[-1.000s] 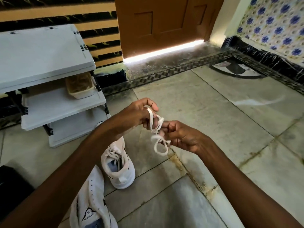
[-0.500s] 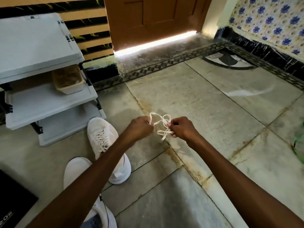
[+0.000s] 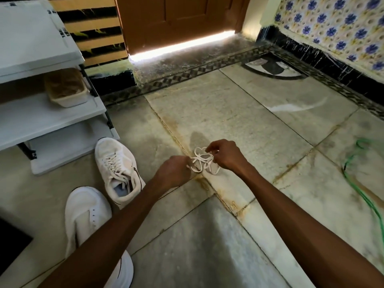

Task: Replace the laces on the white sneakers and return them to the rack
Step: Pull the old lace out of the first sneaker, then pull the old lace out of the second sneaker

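Observation:
A bunched white shoelace [image 3: 202,161] hangs between my two hands, low over the stone floor. My left hand [image 3: 174,173] pinches its left end. My right hand [image 3: 225,155] pinches the loops from the right. A white sneaker with laces in it [image 3: 118,171] stands on the floor left of my hands, toe toward the rack. A second white sneaker without laces [image 3: 87,215] lies nearer to me, partly hidden under my left forearm. The white shoe rack [image 3: 52,119] stands at the left with three shelves.
A tan-filled white tub [image 3: 66,90] sits on the rack's middle shelf. A brown door [image 3: 176,19] is straight ahead, light under it. A green cord [image 3: 361,183] trails over the floor at right. A dark mat corner [image 3: 10,246] lies at bottom left.
My hands have gone down and away from me toward the floor with the lace. The view has tipped down, so both sneakers show more fully.

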Available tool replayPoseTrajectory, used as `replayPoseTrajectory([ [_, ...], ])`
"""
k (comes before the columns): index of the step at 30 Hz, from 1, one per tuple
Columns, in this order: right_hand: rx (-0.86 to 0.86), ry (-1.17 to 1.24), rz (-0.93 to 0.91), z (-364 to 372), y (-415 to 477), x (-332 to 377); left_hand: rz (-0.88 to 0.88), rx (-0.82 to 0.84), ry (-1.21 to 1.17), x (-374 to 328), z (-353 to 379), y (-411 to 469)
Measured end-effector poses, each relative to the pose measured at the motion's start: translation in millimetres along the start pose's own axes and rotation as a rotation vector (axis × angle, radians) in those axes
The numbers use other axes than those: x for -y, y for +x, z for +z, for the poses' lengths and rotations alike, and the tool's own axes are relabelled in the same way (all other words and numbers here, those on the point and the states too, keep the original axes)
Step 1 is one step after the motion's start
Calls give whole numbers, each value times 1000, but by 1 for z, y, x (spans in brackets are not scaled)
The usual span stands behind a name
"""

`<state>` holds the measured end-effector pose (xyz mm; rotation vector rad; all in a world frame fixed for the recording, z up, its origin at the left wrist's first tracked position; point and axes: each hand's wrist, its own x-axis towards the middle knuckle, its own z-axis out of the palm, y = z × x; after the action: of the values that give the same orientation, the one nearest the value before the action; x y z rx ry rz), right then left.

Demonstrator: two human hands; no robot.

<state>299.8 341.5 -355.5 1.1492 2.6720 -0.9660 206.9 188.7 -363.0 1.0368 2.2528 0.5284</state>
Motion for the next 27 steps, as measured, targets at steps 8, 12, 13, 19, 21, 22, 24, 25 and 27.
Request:
replayPoseTrajectory([
  [8,145,319,-216,3,-54,72,-194,-250,32,56,-39,-82],
  [12,353,389,-307,48,-83,115,-378,-216,150,91,-49,-134],
  [13,388,397,-319,59,-88,121,-400,-219,172,96,-48,-145],
  [19,565,-39,-536,117,-125,153,-649,-137,198,137,-25,-207],
  [21,628,-246,-593,132,-137,159,-678,-178,136,146,-16,-215],
  [22,619,-356,-636,139,-140,159,-675,-228,101,148,-14,-217],
  [24,525,-548,-748,155,-146,157,-654,-336,44,151,-10,-220],
  [25,475,-582,-785,161,-148,156,-648,-379,27,152,-8,-220],
  [27,406,-593,-819,167,-148,158,-649,-467,2,155,-8,-221],
])
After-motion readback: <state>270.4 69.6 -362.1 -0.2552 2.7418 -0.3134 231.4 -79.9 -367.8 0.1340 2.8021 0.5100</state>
